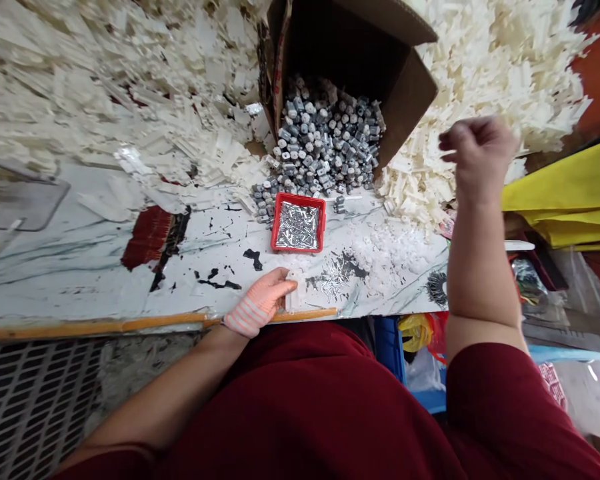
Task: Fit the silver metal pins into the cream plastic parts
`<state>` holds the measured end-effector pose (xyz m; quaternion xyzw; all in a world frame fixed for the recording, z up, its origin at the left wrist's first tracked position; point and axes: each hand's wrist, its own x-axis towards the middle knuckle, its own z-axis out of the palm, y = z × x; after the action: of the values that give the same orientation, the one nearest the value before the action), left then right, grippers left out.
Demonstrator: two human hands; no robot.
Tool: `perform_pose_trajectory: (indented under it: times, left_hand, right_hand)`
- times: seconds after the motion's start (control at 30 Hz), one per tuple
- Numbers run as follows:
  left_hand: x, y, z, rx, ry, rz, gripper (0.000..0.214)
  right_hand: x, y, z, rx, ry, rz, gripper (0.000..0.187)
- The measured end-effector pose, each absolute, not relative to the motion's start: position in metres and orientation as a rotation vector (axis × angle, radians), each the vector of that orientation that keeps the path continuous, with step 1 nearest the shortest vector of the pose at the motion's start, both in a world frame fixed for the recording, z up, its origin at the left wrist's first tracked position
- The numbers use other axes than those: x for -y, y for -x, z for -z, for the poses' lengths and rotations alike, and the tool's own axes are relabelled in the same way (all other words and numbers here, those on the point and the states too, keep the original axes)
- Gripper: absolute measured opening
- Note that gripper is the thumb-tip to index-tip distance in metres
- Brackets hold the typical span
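My left hand [261,301], in an orange-and-white striped glove, grips a small translucent white plastic piece [295,292] at the table's front edge. Just beyond it sits a red tray [323,225] filled with thin metal pins [299,225]. A loose heap of similar pins [335,279] lies on the tabletop to the right of the plastic piece. My bare right hand [483,150] is raised at the right, in front of a pile of white plastic strips [520,73]. Its fingers are curled in and slightly blurred; whatever they may hold is hidden.
A cardboard box [410,107] on its side spills small grey-and-white cylindrical parts [325,140] behind the tray. More white plastic strips [180,80] cover the back left. Small white bits [393,250], a black round brush [437,288] and yellow material [565,193] lie to the right.
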<state>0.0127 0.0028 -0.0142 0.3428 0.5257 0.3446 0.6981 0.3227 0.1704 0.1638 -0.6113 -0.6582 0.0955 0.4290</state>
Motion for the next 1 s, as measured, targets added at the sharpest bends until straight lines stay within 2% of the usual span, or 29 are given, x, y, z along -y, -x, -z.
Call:
perform_pose_trajectory:
  times: [0.1, 0.2, 0.3, 0.4, 0.5, 0.83, 1.0]
  left_hand:
    - [-0.005, -0.02, 0.01, -1.109, -0.601, -0.797, 0.026]
    - [-0.005, -0.025, 0.01, -1.12, -0.639, -0.863, 0.025]
    - [-0.005, -0.026, 0.011, -1.126, -0.679, -0.891, 0.024]
    - [-0.004, -0.023, 0.012, -1.149, -0.701, -0.897, 0.023]
    - [-0.003, -0.022, 0.012, -1.173, -0.74, -0.868, 0.022]
    - [-0.001, -0.024, 0.011, -1.234, -0.844, -0.786, 0.022]
    - [-0.003, -0.022, 0.004, -1.183, -0.827, -0.767, 0.023]
  right_hand:
    - [-0.14, -0.291, -0.157, 1.698, 1.365, -0.513, 0.015]
    - [-0.087, -0.231, -0.093, 1.936, 1.369, -1.031, 0.013]
    - [-0.047, -0.19, -0.031, 1.858, 1.384, -1.262, 0.016]
    - [-0.035, -0.177, -0.006, 1.74, 1.423, -1.341, 0.019]
    - [-0.036, -0.178, -0.007, 1.715, 1.436, -1.332, 0.019]
    - [-0.031, -0.17, -0.009, 2.145, 1.512, -0.868, 0.013]
    - [-0.046, -0.196, -0.002, 1.829, 1.384, -1.443, 0.021]
